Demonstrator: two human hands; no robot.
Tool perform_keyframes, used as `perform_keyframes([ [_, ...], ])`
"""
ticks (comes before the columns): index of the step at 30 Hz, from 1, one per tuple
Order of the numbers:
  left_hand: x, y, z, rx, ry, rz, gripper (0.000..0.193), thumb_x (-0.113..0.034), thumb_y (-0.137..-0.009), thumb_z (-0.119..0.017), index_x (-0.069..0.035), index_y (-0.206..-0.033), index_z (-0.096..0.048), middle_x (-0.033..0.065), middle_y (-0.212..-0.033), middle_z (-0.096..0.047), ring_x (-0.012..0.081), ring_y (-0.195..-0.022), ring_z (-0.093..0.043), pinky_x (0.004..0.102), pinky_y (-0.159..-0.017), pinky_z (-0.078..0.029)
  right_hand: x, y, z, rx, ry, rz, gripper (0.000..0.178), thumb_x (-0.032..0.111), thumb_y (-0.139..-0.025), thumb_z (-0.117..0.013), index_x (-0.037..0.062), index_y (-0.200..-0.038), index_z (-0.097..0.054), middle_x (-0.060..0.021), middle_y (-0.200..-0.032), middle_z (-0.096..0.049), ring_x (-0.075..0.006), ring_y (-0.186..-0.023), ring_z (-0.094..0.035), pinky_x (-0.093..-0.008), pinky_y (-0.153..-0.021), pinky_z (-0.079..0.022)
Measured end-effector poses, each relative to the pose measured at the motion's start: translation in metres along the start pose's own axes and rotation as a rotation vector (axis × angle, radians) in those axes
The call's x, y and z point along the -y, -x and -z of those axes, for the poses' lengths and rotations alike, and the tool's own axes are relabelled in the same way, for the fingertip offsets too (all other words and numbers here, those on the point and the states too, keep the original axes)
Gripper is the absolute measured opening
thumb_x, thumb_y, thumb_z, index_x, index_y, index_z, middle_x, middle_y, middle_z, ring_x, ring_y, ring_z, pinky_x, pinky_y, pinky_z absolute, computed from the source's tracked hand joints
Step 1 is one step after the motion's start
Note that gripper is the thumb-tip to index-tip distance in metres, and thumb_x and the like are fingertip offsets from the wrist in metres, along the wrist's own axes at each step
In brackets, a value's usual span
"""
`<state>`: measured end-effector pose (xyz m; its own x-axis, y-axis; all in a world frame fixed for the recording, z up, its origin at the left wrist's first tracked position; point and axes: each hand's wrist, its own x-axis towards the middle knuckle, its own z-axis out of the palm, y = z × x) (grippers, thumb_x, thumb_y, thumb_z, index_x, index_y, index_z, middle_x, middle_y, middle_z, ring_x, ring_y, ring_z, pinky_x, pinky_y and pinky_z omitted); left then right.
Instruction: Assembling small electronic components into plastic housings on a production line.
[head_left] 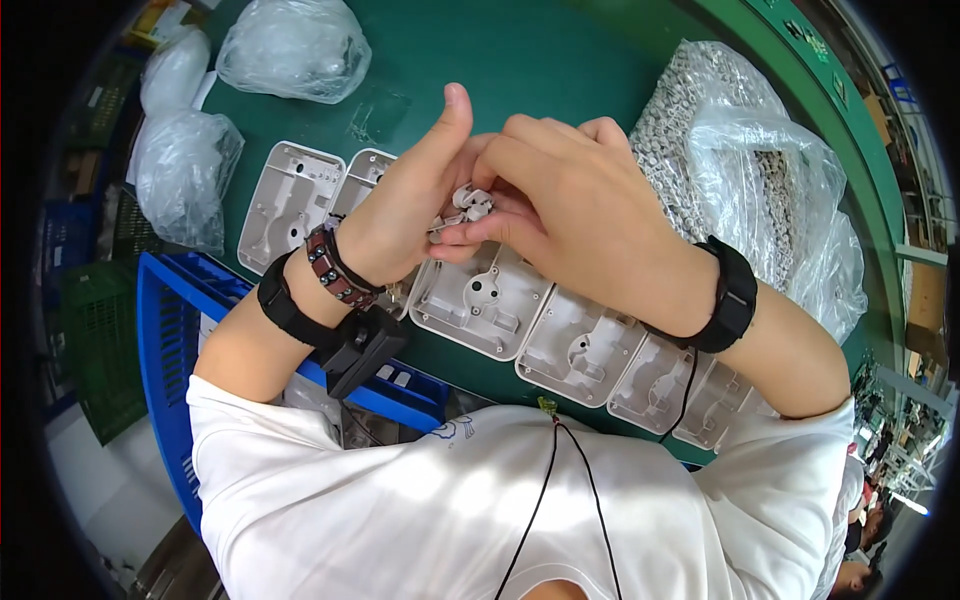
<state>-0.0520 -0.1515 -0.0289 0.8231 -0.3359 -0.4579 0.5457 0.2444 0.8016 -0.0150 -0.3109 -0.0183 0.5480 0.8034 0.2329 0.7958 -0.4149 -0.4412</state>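
Observation:
My left hand [432,185] is cupped with its thumb stretched up and holds several small white plastic parts [472,205] in the palm. Bent over that palm, my right hand [575,190] has its thumb and forefinger closed at these parts; its other fingers are curled. Below both hands, a row of white plastic housings lies with the hollow side up. The middle housing [455,300] is directly under my hands, another housing [585,350] is to its right, and one more housing [285,210] lies left of my left wrist. My hands partly hide the row.
A large clear bag of small white parts [690,130] lies open at the right. Filled plastic bags sit at the far left, one bag [293,50] on the green table [520,50]. A blue crate [165,330] stands at the near left. People are at the far right edge.

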Motion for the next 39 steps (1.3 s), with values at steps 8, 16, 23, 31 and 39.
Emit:
perform_keyframes([
  [8,0.008,-0.004,0.012,0.034,-0.198,0.06,0.079,-0.074,-0.083,-0.013,-0.004,-0.081,-0.05,0.0007,-0.064,-0.044,0.007,-0.042,-0.029,0.0198,-0.037,-0.021,-0.01,-0.007,-0.001,0.054,-0.355,-0.006,0.013,0.008,-0.075,-0.065,0.0053,-0.078,-0.053,-0.0041,-0.069,-0.053,-0.0144,-0.06,-0.055,-0.0269,-0.053,-0.039],
  [16,0.006,-0.005,0.015,0.164,-0.316,-0.04,0.076,-0.069,-0.086,-0.011,-0.004,-0.084,-0.051,-0.003,-0.059,-0.035,0.0052,-0.044,-0.029,0.0186,-0.04,-0.024,-0.016,-0.003,-0.004,0.064,-0.58,-0.085,0.011,0.007,-0.083,-0.06,0.0024,-0.08,-0.051,-0.0033,-0.065,-0.053,-0.0103,-0.056,-0.048,-0.0239,-0.054,-0.04],
  [23,0.0,-0.002,0.007,0.181,-0.38,-0.245,0.047,-0.05,-0.095,-0.031,-0.007,-0.091,-0.05,-0.0056,-0.056,-0.032,0.0023,-0.045,-0.029,0.018,-0.039,-0.021,-0.006,-0.004,0.012,-0.165,-0.735,-0.344,0.011,0.009,-0.087,-0.057,0.0003,-0.083,-0.051,-0.0052,-0.068,-0.055,-0.0092,-0.058,-0.05,-0.0229,-0.054,-0.041],
  [31,-0.022,0.006,0.025,0.311,-0.29,-0.203,0.033,-0.038,-0.096,-0.039,-0.007,-0.089,-0.05,-0.0066,-0.056,-0.031,0.0011,-0.045,-0.025,0.0177,-0.039,-0.018,-0.008,-0.011,0.021,-0.246,-0.481,0.012,0.011,0.007,-0.081,-0.062,0.0023,-0.084,-0.053,-0.0049,-0.071,-0.057,-0.0133,-0.061,-0.055,-0.0255,-0.055,-0.043],
  [39,-0.036,0.014,0.049,0.018,-1.116,-0.277,0.031,-0.036,-0.085,-0.058,-0.006,-0.089,-0.056,0.0029,-0.059,-0.048,0.0132,-0.051,-0.045,0.0257,-0.047,-0.035,-0.027,-0.021,0.02,-0.186,0.102,0.432,0.015,0.009,-0.074,-0.067,0.006,-0.082,-0.054,-0.0044,-0.072,-0.059,-0.0231,-0.061,-0.056,-0.03,-0.054,-0.044],
])
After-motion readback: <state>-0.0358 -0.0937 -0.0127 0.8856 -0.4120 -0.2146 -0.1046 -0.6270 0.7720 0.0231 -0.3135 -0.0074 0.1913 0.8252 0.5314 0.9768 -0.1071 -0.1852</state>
